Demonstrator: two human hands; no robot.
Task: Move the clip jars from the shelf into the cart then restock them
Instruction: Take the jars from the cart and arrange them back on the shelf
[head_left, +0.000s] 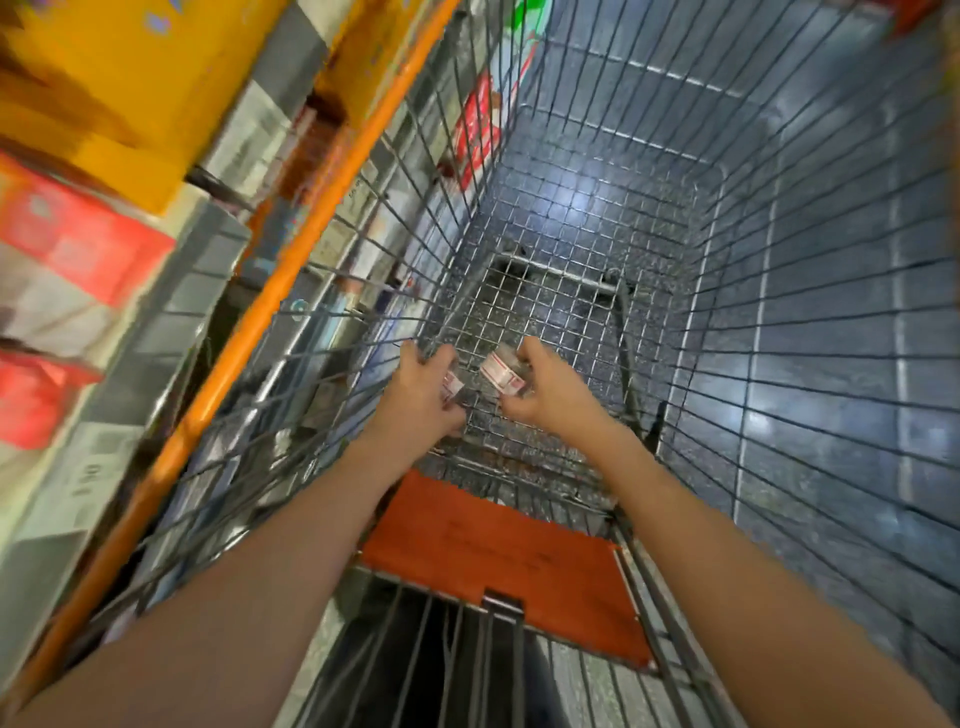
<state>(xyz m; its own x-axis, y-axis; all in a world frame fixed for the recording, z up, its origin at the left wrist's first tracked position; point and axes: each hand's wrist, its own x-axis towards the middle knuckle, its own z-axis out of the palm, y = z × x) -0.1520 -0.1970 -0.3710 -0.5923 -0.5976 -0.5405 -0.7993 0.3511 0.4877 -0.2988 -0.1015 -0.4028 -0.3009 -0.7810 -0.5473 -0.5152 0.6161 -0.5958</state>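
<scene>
Both my arms reach down into a wire shopping cart (571, 249). My left hand (415, 395) grips a small clear clip jar (453, 387) with a white and red label, mostly hidden under my fingers. My right hand (545, 389) holds a second clear jar (501, 375) with the same label, which shows more fully. The two jars are close together, low over the cart's mesh floor near its near end. I see no other jars inside the cart.
The cart has an orange rail (291, 249) on its left side and an orange seat flap (509, 561) at the near end. Blurred shelves with yellow boxes (130, 88) and red boxes (67, 244) stand at left. Grey tiled floor (831, 364) lies at right.
</scene>
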